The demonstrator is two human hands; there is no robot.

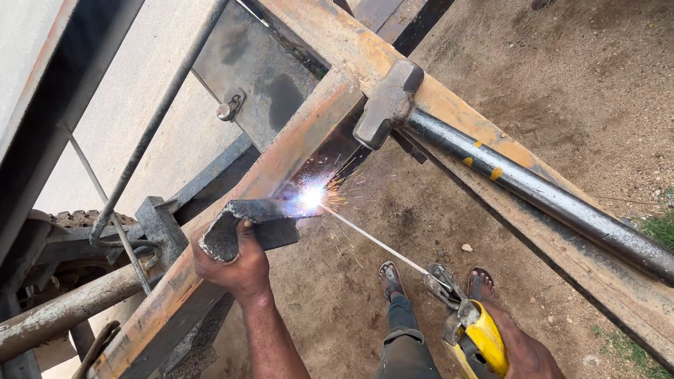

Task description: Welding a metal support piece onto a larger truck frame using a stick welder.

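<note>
Left hand (235, 263) gripping angle-iron piece (242, 224) against rusty beam (281, 168). Right hand (523, 351) closed on yellow electrode holder (477, 337), rod (379, 243) sparking at joint.

No packages, labels, signs or screens show anywhere in this view.

angle piece (246, 221): held against the beam (281, 168) by the left hand (235, 270)
rod (372, 242): clamped in the holder (474, 330), right of the piece, tip at its end
hammer (386, 105): laid on the beam, behind the piece
</note>
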